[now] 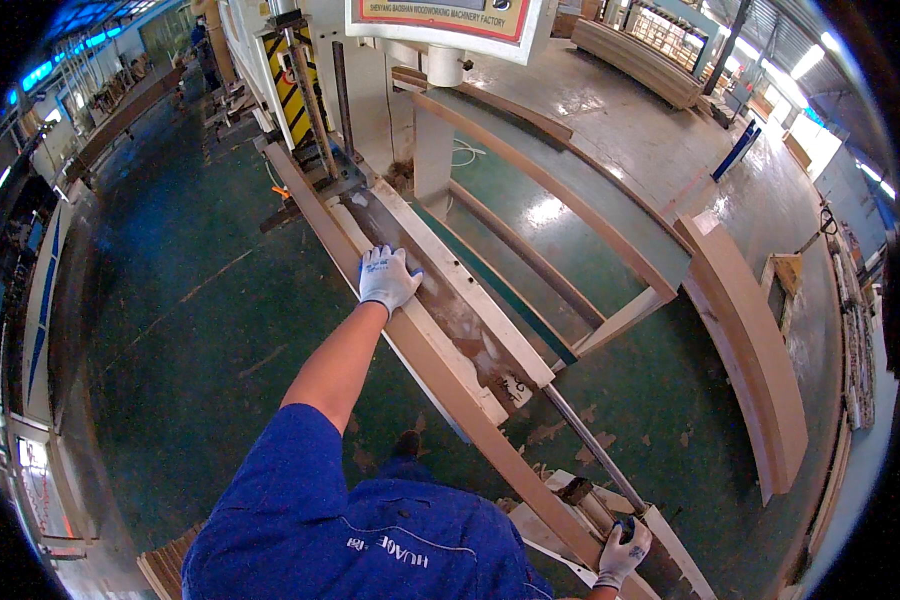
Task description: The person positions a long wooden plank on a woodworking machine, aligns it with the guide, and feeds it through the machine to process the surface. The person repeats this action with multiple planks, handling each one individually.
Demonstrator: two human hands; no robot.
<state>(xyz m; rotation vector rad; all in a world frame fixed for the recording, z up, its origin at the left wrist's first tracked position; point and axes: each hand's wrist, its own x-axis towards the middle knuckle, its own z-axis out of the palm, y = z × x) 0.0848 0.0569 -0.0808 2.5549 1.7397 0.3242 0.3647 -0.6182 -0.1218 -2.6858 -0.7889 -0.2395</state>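
Observation:
A long, narrow brown board (490, 440) lies slantwise along a machine's pale rail bed (460, 270), from upper left to lower right. My left hand (388, 280), in a white glove with blue marks, rests on the board with its fingers spread and the thumb toward the bed. At the lower right, my right hand (622, 555), gloved alike, is closed beside the board's near end. Its fingers curl together close to the rail's end block; what lies between them is hidden. A round metal rod (595, 450) runs along the bed toward that hand.
A control box (440, 18) hangs over the machine at the top. Brown frame pieces (560, 170) stand beyond the bed, and a thick curved panel (745, 340) leans at the right. A black-and-yellow striped post (288, 90) rises at the bed's far end. Green floor (190, 290) spreads left.

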